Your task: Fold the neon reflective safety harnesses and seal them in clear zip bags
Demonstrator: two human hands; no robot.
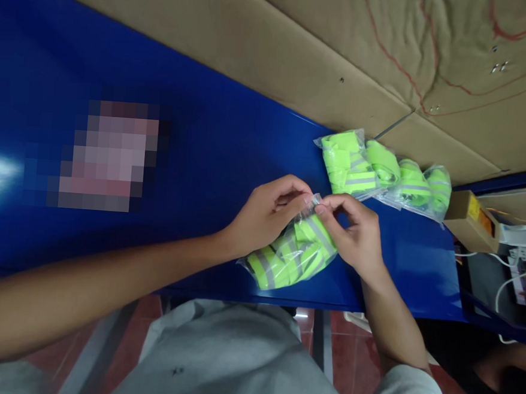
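Note:
A clear plastic bag [292, 256] with folded neon-yellow reflective straps inside lies near the front edge of the blue table [213, 139]. My left hand [268, 212] pinches the bag's upper edge between thumb and fingers. Close beside it, my right hand [355, 230] pinches the same edge from the right. A small gap separates the two sets of fingertips, with crumpled film between them. Whether the bag's mouth is sealed cannot be made out.
Several similar bags of neon straps [349, 161] lie in a row by the brown paper-covered panel [273, 47]. A small cardboard box [471, 223] stands at the table's right end, near white cables. A pixelated patch [107, 162] hides something on the left.

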